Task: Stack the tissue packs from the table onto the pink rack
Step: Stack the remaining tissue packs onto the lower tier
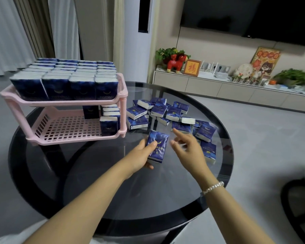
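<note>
- Your left hand (141,155) grips one blue tissue pack (157,147), thumb across its printed face and fingers curled under it, holding it above the glass.
- Your right hand (187,148) is released and holds nothing; its fingers are spread loosely just right of that pack, the forefinger pointing toward the loose heap.
- The loose heap of packs (165,113) lies on the table just right of the pink rack (120,95), and a few more packs (207,138) trail out beyond your right hand.
- The rack's top shelf is filled with packs standing upright in rows (69,76).
- Its lower shelf (67,127) carries only a small group of upright packs (108,117) at the right end; the rest of the grid shows bare.
- The rack stands on a round dark glass table (95,173), toward its far left part.
- Behind the rack hang pale curtains (11,32); far to its right, a low cabinet (218,88) along the wall holds plants, a red toy horse (176,63) and framed pictures, under a dark wall screen (245,16).
</note>
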{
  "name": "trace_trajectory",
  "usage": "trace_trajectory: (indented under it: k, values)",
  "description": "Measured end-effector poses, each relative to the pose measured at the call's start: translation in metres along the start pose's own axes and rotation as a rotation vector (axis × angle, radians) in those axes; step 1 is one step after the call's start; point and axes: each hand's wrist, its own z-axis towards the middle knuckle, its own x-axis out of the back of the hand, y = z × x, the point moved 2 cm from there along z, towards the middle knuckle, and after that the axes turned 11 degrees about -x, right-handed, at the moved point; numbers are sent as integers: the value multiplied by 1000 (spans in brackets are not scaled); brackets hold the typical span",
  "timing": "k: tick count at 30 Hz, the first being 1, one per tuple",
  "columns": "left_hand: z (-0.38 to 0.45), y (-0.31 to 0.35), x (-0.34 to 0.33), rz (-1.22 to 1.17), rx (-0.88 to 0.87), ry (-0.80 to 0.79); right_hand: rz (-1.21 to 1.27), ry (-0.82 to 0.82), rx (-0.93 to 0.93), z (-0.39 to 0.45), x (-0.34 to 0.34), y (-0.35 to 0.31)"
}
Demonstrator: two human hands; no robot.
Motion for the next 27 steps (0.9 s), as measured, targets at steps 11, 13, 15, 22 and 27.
trace_trajectory:
  k: [11, 13, 15, 22, 27]
  values:
    - [1, -4, -20, 4, -31, 68, -189, 221, -457, 12, 46, 68]
    - [1, -4, -20, 3, -24, 73, -79, 164, -401, 9, 45, 66]
    - [1, -5, -20, 3, -22, 81, 13, 103, -357, 4, 42, 60]
    - [-1, -3, -15, 103, -67, 117, 181, -122, -325, -6, 23, 44]
    - [-4, 2, -6, 174, -58, 138, 438, -76, -307, -10, 16, 33]
